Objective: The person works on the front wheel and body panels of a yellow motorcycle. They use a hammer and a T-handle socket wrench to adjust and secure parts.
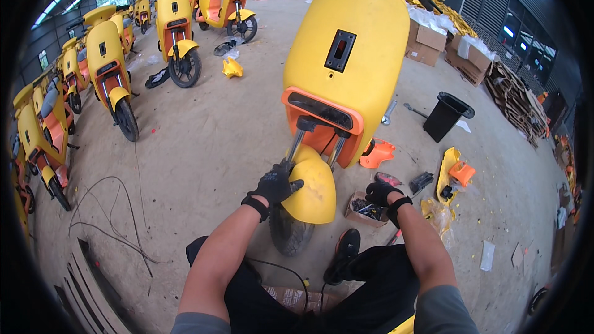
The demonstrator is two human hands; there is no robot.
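Observation:
My left hand (pixel 278 185), in a black glove, grips the yellow front fender (pixel 312 192) of a yellow scooter (pixel 346 31), its thumb pressed on the fender's side. The fender sits over the dark front wheel (pixel 286 235), below two fork tubes (pixel 337 147) and an orange-trimmed opening. My right hand (pixel 380 193), also gloved, has its fingers curled just above a small open cardboard box (pixel 365 210) of dark fasteners; what, if anything, it holds is hidden. A red-and-black tool (pixel 388 179) lies just beyond that hand.
More yellow scooters (pixel 105 68) stand at left. An orange panel (pixel 374 154), a black bin (pixel 440 120), a long yellow part (pixel 444 173) and a wrench (pixel 414 110) lie at right, before cardboard boxes (pixel 424 43). Loose cables (pixel 127 238) and dark strips (pixel 86 284) lie at lower left.

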